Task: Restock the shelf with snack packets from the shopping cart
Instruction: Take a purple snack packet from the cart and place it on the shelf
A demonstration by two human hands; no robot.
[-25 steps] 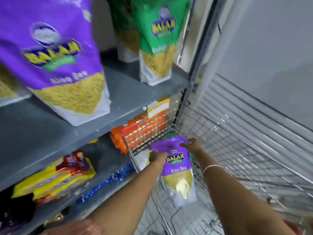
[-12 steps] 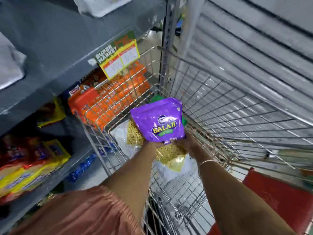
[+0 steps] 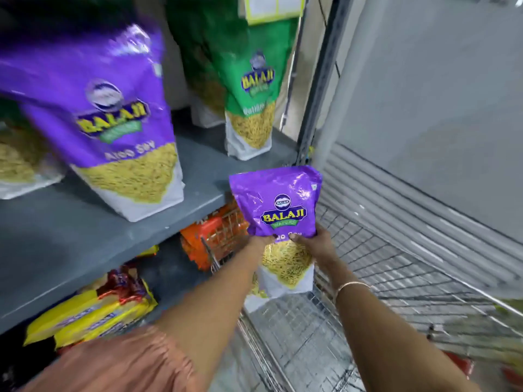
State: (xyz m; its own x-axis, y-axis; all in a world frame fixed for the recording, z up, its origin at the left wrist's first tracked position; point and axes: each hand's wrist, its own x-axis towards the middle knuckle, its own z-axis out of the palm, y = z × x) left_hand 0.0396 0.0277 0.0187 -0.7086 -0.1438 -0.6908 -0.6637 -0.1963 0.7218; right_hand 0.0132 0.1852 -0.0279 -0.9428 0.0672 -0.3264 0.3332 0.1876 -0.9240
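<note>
A purple Aloo Sev snack packet (image 3: 278,210) is held upright above the wire shopping cart (image 3: 382,267), level with the grey shelf's (image 3: 85,236) front edge. My left hand (image 3: 261,243) grips its lower left side. My right hand (image 3: 317,244) grips its lower right side. On the shelf stands a large purple packet (image 3: 113,131) of the same kind at the left. A green packet (image 3: 252,103) stands further back. Another pale packet (image 3: 254,292) shows in the cart below the held one.
Orange packs (image 3: 209,241) lie behind the cart's wire front on the lower shelf. Yellow packs (image 3: 93,312) lie on that shelf at the left. A grey shutter (image 3: 410,193) and wall rise at the right. A metal upright (image 3: 319,80) bounds the shelf's right end.
Both hands have lifted the purple packet up out of the cart toward the shelf edge. The view has tilted upward, so the upper shelf with its packets shows again.
</note>
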